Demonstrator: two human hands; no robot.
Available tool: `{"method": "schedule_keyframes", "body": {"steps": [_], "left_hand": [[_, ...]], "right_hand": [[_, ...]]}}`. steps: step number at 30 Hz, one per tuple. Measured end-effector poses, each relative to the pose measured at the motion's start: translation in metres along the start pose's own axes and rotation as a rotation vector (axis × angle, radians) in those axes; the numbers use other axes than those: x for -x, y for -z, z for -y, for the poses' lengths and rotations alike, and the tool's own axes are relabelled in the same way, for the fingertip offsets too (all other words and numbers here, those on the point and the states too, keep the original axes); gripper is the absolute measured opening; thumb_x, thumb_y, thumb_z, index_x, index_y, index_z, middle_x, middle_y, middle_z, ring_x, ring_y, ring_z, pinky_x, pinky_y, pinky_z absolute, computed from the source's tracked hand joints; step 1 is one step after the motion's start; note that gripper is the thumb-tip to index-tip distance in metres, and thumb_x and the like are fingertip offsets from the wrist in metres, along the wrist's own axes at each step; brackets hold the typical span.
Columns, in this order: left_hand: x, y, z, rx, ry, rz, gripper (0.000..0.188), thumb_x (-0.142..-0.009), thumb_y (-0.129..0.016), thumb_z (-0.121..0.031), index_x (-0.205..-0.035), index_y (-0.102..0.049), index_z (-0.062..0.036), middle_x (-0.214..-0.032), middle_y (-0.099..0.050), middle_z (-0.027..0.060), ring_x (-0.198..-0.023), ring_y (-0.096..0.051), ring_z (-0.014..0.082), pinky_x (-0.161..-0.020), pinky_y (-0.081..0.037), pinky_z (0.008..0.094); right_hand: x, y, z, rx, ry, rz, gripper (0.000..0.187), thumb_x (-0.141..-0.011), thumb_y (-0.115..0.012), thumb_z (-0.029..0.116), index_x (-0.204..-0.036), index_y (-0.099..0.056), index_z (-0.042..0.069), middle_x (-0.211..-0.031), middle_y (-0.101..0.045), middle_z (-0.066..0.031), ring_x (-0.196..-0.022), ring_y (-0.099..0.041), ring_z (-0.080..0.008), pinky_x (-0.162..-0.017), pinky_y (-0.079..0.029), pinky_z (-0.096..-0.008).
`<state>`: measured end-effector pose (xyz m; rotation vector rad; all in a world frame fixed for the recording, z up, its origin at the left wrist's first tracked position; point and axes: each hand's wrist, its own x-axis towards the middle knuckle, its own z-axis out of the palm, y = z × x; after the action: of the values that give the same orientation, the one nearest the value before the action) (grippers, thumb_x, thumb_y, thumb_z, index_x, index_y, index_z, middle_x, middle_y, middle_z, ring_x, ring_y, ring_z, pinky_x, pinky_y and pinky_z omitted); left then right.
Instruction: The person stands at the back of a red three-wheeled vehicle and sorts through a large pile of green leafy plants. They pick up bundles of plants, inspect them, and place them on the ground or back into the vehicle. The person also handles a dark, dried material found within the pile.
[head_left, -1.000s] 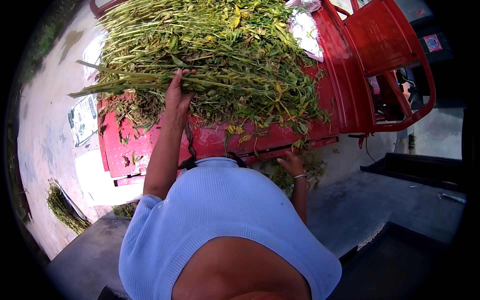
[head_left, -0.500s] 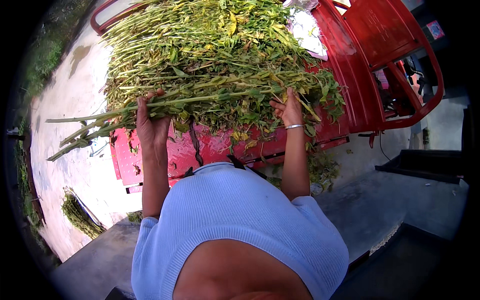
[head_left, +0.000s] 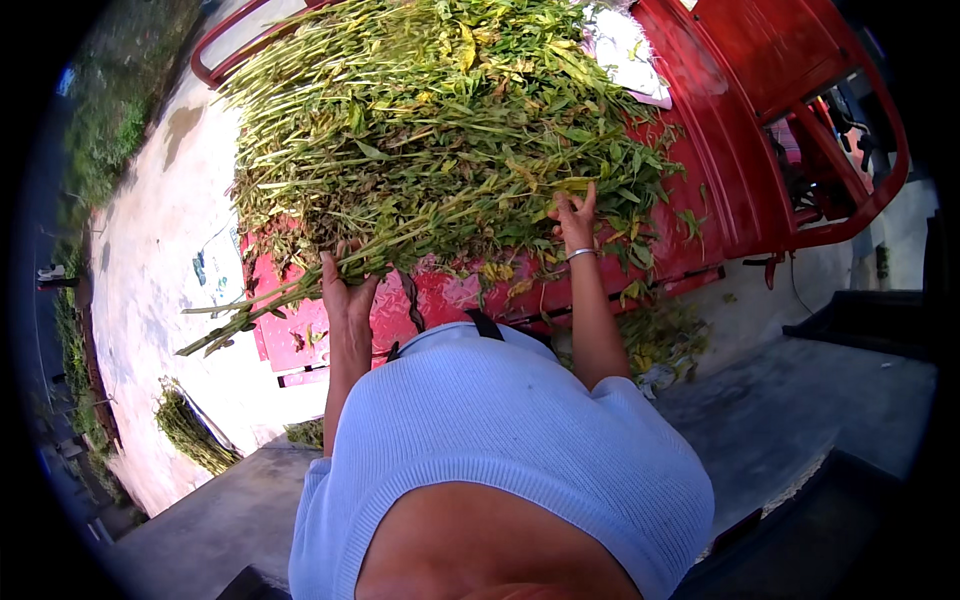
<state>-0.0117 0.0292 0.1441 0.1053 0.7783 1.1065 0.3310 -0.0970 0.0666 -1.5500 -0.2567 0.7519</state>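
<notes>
A small bunch of long green stalks [head_left: 268, 303] with pods and leaves, which look like sesame, slants across the front of a larger heap. My left hand [head_left: 348, 290] is closed round its bare stem end, the cut ends sticking out to the left. My right hand [head_left: 575, 218], wearing a silver bangle [head_left: 580, 254], is at the leafy end, fingers apart and touching yellowish leaves. The heap of stalks [head_left: 400, 130] lies behind, stems mostly to the left and leafy tops to the right, on a red cargo bed [head_left: 450, 292].
The red vehicle frame [head_left: 760, 70] rises at the right, beside a white sack [head_left: 620, 50]. A red rail [head_left: 225, 45] stands at the far left. Another stalk bundle [head_left: 192, 430] lies on the pale ground at the left. Leaves [head_left: 655, 345] litter the ground below the bed.
The view has shifted. The bunch has moved right and toward me, its cut ends reaching less far beyond the bed. My left hand keeps its grip; my right stays by the leafy end.
</notes>
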Motion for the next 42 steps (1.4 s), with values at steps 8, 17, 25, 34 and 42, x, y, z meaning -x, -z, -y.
{"method": "schedule_keyframes", "body": {"steps": [8, 17, 25, 34, 42], "left_hand": [[0.012, -0.017, 0.008, -0.078, -0.052, 0.149, 0.032, -0.091, -0.047, -0.040, -0.096, -0.055, -0.0093, -0.103, -0.059, 0.0092, -0.106, -0.050, 0.0313, -0.094, -0.037, 0.0560], [0.023, -0.032, 0.015, -0.224, -0.116, -0.046, 0.035, -0.089, -0.047, -0.045, -0.089, -0.054, -0.0105, -0.097, -0.058, 0.0070, -0.098, -0.052, 0.0260, -0.089, -0.041, 0.0538], [0.002, -0.034, -0.017, -0.080, -0.068, -0.103, 0.039, -0.091, -0.044, -0.043, -0.100, -0.055, -0.0065, -0.094, -0.060, 0.0123, -0.096, -0.055, 0.0301, -0.089, -0.037, 0.0624], [0.028, -0.057, -0.004, -0.129, -0.110, -0.047, 0.031, -0.091, -0.046, -0.041, -0.096, -0.056, -0.0122, -0.097, -0.060, 0.0081, -0.101, -0.054, 0.0268, -0.090, -0.039, 0.0594], [0.054, -0.065, 0.007, -0.261, -0.137, 0.059, 0.037, -0.090, -0.047, -0.043, -0.092, -0.057, -0.0072, -0.101, -0.058, 0.0078, -0.102, -0.052, 0.0273, -0.090, -0.042, 0.0533]], "right_hand": [[-0.037, -0.029, -0.024, 0.526, 0.518, 0.005, 0.022, -0.068, -0.075, 0.015, -0.084, -0.066, 0.004, -0.082, -0.063, -0.0142, -0.073, -0.062, -0.0272, -0.064, -0.050, -0.0398], [-0.070, 0.020, -0.031, 0.942, 0.858, -0.231, 0.016, -0.079, -0.064, 0.009, -0.067, -0.056, 0.003, -0.065, -0.054, -0.0132, -0.060, -0.056, -0.0306, -0.054, -0.050, -0.0416], [-0.117, 0.130, -0.021, 0.928, 0.209, -0.051, 0.039, -0.072, -0.071, 0.035, -0.089, -0.065, 0.001, -0.086, -0.063, -0.0157, -0.073, -0.063, -0.0294, -0.071, -0.052, -0.0458], [-0.110, 0.011, -0.015, 1.205, 0.102, 0.446, 0.100, -0.050, -0.078, 0.059, -0.123, -0.043, -0.001, -0.122, -0.048, -0.0222, -0.110, -0.051, -0.0344, -0.089, -0.046, -0.0458], [-0.127, -0.003, -0.073, 0.917, 0.119, 0.000, 0.024, -0.066, -0.075, 0.016, -0.069, -0.058, -0.002, -0.068, -0.057, -0.0205, -0.066, -0.059, -0.0338, -0.061, -0.050, -0.0451]]}}
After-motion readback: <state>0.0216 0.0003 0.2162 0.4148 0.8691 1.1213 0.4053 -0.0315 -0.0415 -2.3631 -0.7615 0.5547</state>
